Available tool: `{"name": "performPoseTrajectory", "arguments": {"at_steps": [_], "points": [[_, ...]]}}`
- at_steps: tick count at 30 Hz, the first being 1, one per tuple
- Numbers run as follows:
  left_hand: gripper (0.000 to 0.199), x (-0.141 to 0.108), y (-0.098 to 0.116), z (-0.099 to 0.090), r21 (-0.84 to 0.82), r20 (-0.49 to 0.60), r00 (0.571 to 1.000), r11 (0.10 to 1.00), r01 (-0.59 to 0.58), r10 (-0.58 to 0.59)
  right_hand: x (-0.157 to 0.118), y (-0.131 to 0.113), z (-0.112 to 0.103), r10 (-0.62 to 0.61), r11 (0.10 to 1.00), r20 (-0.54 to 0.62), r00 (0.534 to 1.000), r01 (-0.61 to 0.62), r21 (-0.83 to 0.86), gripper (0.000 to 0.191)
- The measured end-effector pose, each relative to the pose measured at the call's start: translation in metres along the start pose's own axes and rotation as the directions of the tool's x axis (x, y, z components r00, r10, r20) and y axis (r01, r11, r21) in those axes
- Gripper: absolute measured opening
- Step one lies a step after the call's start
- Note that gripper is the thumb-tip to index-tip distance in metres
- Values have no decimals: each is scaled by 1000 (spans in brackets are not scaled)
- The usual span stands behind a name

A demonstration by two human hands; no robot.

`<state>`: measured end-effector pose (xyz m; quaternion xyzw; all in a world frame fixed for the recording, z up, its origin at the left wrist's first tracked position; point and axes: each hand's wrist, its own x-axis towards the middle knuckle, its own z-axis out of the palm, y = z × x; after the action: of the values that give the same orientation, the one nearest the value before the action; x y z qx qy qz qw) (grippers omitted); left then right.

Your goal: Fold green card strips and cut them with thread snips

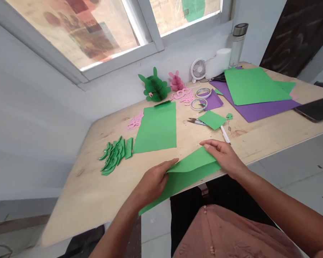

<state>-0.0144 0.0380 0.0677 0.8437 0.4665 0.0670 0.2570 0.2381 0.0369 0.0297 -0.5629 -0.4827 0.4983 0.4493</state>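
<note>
A sheet of green paper (192, 159) is folded over on itself at the table's front edge, its lower layer jutting past the edge. My left hand (154, 179) grips the left end of the fold, fingers closed on the paper. At the opposite end, my right hand (224, 156) pinches the upper layer between thumb and fingers. Just beyond lies a larger flat green sheet (157, 127). A small green paper square (212, 119) rests partly over scissors (196, 121), near a white pen (225, 134).
Green paper cutouts (114, 156) are heaped at left, beside pink scraps (135, 121). Along the wall stand a green honeycomb paper figure (156, 87), a pink one (177, 82), a small fan (198, 69) and a bottle (237, 46). Tape rolls (203, 93), purple sheets (254, 111) and a phone (316, 108) lie rightward.
</note>
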Motion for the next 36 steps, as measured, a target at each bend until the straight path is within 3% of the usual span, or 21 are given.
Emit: {"name": "performPoseTrajectory", "arguments": {"at_steps": [7, 11, 15, 20, 23, 26, 31, 36], "points": [[40, 25, -11, -23, -253, 142, 988, 963, 95, -61, 1, 2, -6, -68, 998, -23, 997, 68, -3, 32], [33, 35, -15, -27, -340, 189, 978, 929, 147, -86, 2, 4, -7, 9, 999, 5, 1000, -9, -41, 36], [28, 40, -20, -31, -371, 204, 972, 909, 188, -118, 4, 9, -4, 49, 998, 34, 998, -51, 47, 43], [29, 41, -15, -36, -211, 180, 974, 962, 175, -138, 6, 10, 1, 73, 993, 10, 997, -74, 93, 41], [38, 44, 2, -35, -23, 38, 988, 989, 148, -147, 6, 8, 4, 85, 990, 2, 996, -85, 111, 39], [42, 51, 25, -28, 88, 2, 995, 992, 96, -96, 6, 7, 6, 102, 984, 36, 994, -106, 143, 38], [24, 68, 51, -15, 275, -17, 998, 959, 69, -67, 4, 10, 9, 103, 980, 58, 993, -111, 168, 35], [19, 70, 58, -6, 328, -68, 996, 941, 81, -62, 4, 11, 9, 108, 976, 36, 993, -113, 184, 32]]}}
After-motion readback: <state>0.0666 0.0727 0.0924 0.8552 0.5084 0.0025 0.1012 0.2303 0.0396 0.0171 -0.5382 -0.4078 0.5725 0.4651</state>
